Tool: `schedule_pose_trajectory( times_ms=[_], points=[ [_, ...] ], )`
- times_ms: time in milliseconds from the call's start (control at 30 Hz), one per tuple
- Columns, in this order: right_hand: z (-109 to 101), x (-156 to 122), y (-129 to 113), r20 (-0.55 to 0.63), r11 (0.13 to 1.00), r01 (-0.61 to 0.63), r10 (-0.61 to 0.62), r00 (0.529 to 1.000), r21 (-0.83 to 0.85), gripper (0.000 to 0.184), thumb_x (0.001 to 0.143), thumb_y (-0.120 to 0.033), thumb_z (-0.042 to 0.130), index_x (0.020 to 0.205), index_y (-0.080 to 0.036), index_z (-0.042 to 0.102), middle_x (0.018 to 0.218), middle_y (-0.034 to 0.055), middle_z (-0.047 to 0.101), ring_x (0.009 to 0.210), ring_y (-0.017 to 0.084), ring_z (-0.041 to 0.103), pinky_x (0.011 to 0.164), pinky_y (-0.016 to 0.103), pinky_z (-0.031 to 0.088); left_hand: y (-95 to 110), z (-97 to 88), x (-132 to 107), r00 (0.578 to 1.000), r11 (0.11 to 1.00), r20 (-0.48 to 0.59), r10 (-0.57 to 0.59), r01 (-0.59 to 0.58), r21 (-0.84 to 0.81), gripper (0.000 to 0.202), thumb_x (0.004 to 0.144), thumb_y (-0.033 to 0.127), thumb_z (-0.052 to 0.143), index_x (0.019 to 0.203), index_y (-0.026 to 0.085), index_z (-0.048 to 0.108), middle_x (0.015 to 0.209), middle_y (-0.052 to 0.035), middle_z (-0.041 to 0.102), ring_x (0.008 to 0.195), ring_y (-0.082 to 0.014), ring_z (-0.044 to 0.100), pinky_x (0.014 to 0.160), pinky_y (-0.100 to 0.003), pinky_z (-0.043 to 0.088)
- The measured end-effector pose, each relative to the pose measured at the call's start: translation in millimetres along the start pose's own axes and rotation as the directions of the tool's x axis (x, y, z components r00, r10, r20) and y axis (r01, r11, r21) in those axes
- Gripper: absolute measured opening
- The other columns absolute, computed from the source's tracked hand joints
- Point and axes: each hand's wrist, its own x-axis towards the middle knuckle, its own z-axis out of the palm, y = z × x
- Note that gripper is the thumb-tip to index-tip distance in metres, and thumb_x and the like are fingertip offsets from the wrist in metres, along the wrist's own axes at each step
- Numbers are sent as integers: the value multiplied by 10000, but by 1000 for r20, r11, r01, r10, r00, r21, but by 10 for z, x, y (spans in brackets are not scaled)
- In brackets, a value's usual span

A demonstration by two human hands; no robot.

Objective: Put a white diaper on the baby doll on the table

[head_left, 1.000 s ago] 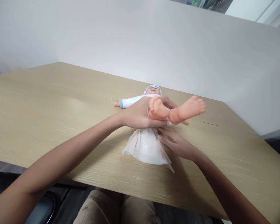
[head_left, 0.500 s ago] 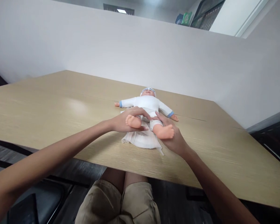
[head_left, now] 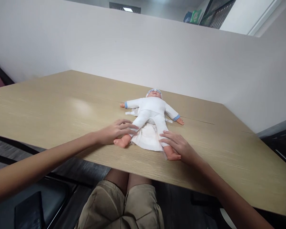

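Observation:
A baby doll lies on its back on the table, in a white suit with blue cuffs and a lettered white headband. Its legs are spread and its bare feet point toward me. Under its hips and between its legs lies an unfolded white diaper, with tabs showing at both sides of the waist. My left hand rests on the lower leg at the left, fingers stretched out over it. On the other lower leg lies my right hand, its fingers extended across the shin. Neither thumb shows clearly.
The wooden table reaches back to a pale partition wall. Below its front edge are my knees in khaki shorts. A dark chair at the lower left has a dark flat object on it.
The doll's legs, raised and bent before, now lie down and apart on the table. My hands have moved outward and toward me with them, uncovering more of the diaper.

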Motion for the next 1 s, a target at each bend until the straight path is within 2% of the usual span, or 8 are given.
schedule_pose_trajectory(
  times_ms=[300, 433, 533, 633, 733, 833, 933, 1000],
  points=[
    [-259, 43, 52, 126, 953, -195, 170, 977, 232, 552, 1100, -133, 347, 1421, -331, 750, 1550, 0, 694, 1503, 206, 608, 1276, 474, 517, -6, -174, 51, 985, 998, 172, 17, -27, 55, 916, 771, -30, 618, 1607, 340, 562, 1706, -59, 543, 1526, -369, 479, 1266, -588, 409],
    [-276, 132, -188, 105, 951, -264, 249, 963, 164, 410, 1116, -376, 533, 1487, -298, 689, 1535, 63, 700, 1486, 297, 620, 1241, 536, 542, 92, -272, 139, 983, 1000, 181, -31, 32, -1, 632, 959, 79, 556, 1519, 360, 642, 1617, -38, 627, 1453, -329, 531, 1227, -527, 434],
    [-120, 160, -405, 59, 968, -249, 249, 967, 3, 641, 1018, -554, 711, 1556, -222, 610, 1546, 156, 664, 1507, 386, 569, 1239, 621, 506, 258, -199, 231, 981, 991, 150, -124, 115, 70, 376, 1079, 387, 577, 1424, 285, 685, 1522, -85, 670, 1355, -364, 553, 1171, -548, 441],
    [76, 160, -521, -18, 958, -271, 270, 963, -94, 555, 1047, -400, 653, 1547, -166, 602, 1497, 189, 664, 1508, 386, 549, 1224, 604, 506, 405, -18, 315, 977, 960, 62, -203, 187, 207, 557, 983, 636, 697, 1318, 191, 689, 1407, -167, 682, 1256, -407, 559, 1086, -571, 464],
    [150, 185, -516, -77, 942, -317, 310, 948, -108, 412, 1071, -200, 488, 1436, -194, 680, 1409, 158, 706, 1444, 343, 596, 1177, 534, 532, 442, 106, 390, 971, 933, 4, -237, 227, 279, 369, 1027, 495, 664, 1229, 186, 684, 1351, -171, 675, 1203, -386, 564, 1025, -540, 473],
    [61, 286, -417, -101, 933, -354, 346, 933, -66, 326, 1103, -230, 433, 1212, -216, 739, 1204, 131, 760, 1181, 317, 700, 999, 465, 578, 350, 74, 502, 962, 947, -48, -268, 272, 173, 246, 1097, 408, 548, 1100, 204, 686, 1167, -118, 701, 1106, -327, 582, 999, -495, 478],
    [-109, 482, -225, -152, 898, -440, 439, 885, 31, 289, 1119, -310, 436, 1000, -230, 686, 935, 83, 724, 856, 265, 664, 785, 400, 533, 148, -49, 697, 933, 946, -159, -324, 317, -64, 331, 1121, 477, 501, 1059, 205, 680, 1108, -94, 693, 1098, -298, 595, 1009, -465, 486],
    [-217, 655, -37, -212, 885, -452, 465, 859, 109, 292, 1122, -364, 452, 955, -236, 654, 906, 69, 695, 826, 249, 635, 785, 383, 507, -37, -125, 873, 894, 915, -221, -389, 347, -206, 386, 1102, 550, 517, 1033, 207, 680, 1124, -88, 698, 1111, -296, 601, 1006, -459, 488]
  ],
)
